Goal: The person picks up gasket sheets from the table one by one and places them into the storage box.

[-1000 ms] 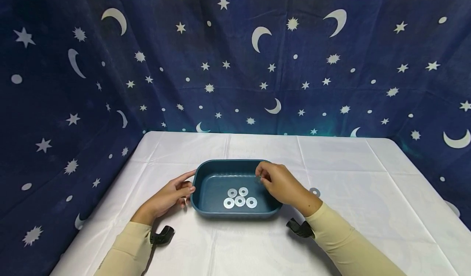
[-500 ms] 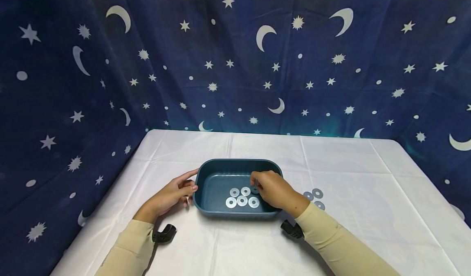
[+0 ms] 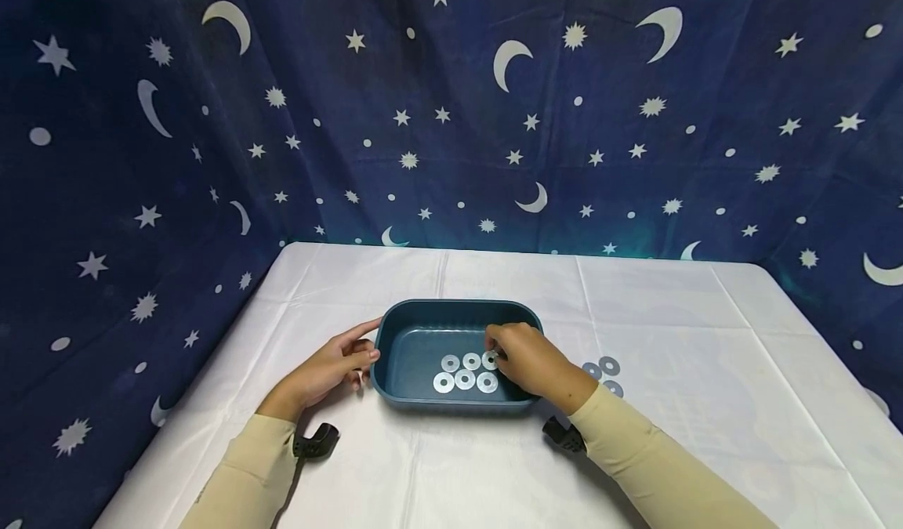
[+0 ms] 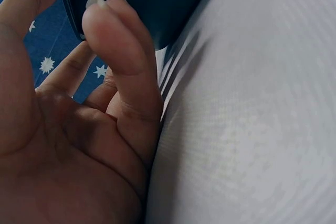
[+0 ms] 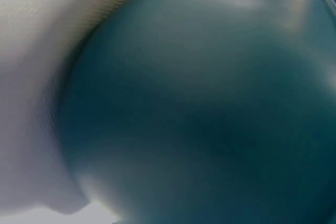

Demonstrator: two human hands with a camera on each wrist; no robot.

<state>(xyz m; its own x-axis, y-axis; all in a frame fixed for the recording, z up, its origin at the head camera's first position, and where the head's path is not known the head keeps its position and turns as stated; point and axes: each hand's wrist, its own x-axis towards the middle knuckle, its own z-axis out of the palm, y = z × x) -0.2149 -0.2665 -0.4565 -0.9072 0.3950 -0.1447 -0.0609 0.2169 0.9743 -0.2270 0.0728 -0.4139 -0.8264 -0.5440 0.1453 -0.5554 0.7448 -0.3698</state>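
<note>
A dark teal plastic tray stands on the white-covered table, holding several flat metal washers in two short rows. My left hand holds the tray's left end, thumb at the rim and forefinger along the far corner. The left wrist view shows this palm beside the tray's dark wall. My right hand reaches inside, its curled fingertips at the right-hand washer of the far row, partly covering it. Only the blurred tray wall fills most of the right wrist view.
Three loose washers lie on the table right of the tray, close to my right sleeve. A dark blue curtain with moons and stars hangs behind and to the left. A black wrist strap is on each arm.
My right hand lowered a washer to the tray floor and has shifted slightly right, so more of that washer shows. The left hand stays on the tray; the head view has tilted a little.
</note>
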